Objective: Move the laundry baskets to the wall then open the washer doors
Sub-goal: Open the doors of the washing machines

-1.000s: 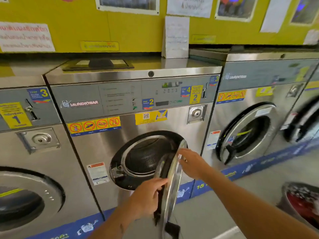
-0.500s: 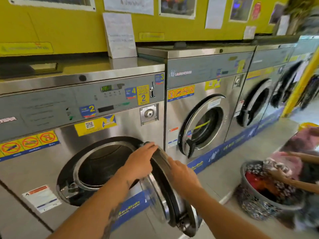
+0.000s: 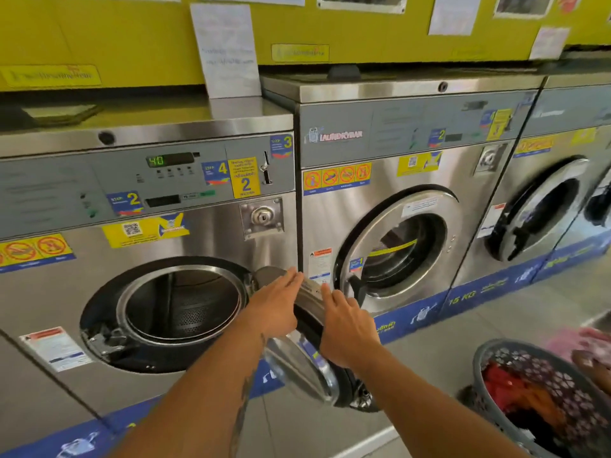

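Note:
The steel washer (image 3: 198, 233) in front of me has its drum uncovered. Its round door (image 3: 305, 365) is swung far out to the right, edge-on to me. My left hand (image 3: 276, 305) lies flat against the door's top inner side, fingers straight. My right hand (image 3: 347, 328) rests flat on the door's outer rim, fingers straight too. Neither hand is curled round the door. The second washer's door (image 3: 396, 249) to the right stands slightly ajar, its black handle at the left edge. A grey laundry basket (image 3: 489, 368) full of clothes sits on the floor at the lower right.
A third washer (image 3: 542, 206), its door also ajar, follows further right. Paper notices hang on the yellow wall (image 3: 132, 38) behind the machines. Another person's hand and pink cloth (image 3: 591, 352) show above the basket. Grey tiled floor (image 3: 463, 332) runs along the washers.
The door has swung wider to the right. My left hand went from gripping its top edge to lying flat on it. The view has shifted right and closer.

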A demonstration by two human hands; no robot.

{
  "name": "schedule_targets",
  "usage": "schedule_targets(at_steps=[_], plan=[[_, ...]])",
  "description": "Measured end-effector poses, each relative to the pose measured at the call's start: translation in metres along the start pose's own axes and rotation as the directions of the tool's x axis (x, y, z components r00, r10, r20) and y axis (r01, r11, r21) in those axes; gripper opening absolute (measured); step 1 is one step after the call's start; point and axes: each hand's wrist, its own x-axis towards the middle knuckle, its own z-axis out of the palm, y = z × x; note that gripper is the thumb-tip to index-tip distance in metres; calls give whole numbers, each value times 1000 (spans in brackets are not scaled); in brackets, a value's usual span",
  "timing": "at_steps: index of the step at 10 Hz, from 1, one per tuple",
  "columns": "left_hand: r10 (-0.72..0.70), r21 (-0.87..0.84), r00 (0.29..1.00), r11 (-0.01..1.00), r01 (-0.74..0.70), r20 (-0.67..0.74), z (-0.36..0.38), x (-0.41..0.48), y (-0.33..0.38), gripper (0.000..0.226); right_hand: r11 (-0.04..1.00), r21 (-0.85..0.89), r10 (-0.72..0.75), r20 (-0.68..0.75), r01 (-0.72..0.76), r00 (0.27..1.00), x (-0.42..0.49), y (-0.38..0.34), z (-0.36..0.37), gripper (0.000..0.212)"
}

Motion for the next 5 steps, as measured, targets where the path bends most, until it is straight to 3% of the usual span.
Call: schedule_targets(at_steps=[3, 5], plan=[[-146, 21, 989, 989, 146, -35, -3, -62, -27, 80, 990, 129, -55, -6, 55, 998, -4, 6, -16, 68], [-344, -65, 932, 939, 338, -111, -9, -147, -64, 71, 971, 170, -165, -33, 168, 986, -27, -26, -40, 50]])
